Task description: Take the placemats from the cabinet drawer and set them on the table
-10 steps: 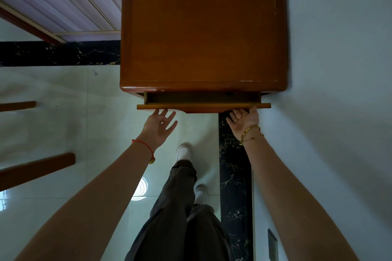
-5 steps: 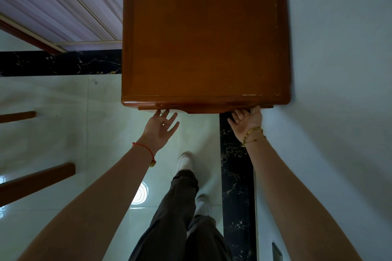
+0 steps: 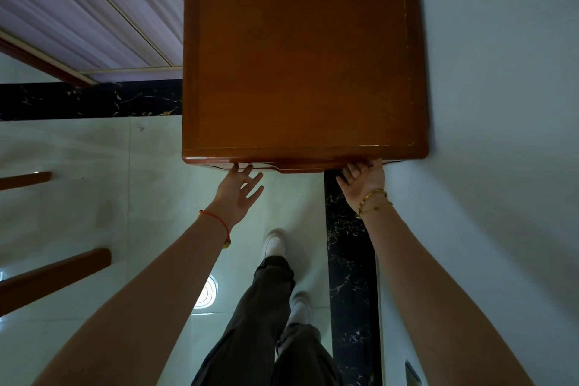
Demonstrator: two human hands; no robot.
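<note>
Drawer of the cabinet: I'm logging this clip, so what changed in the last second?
The drawer slid in, from partly open to shut under the top of the cabinet. The left hand and right hand followed it forward, fingers against its front; nothing was gripped or released. The cabinet stayed put.

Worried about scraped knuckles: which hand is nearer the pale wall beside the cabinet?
Right. The right hand is at the end of the drawer front next to the wall; the left hand touches its opposite end, farther from the wall.
</note>
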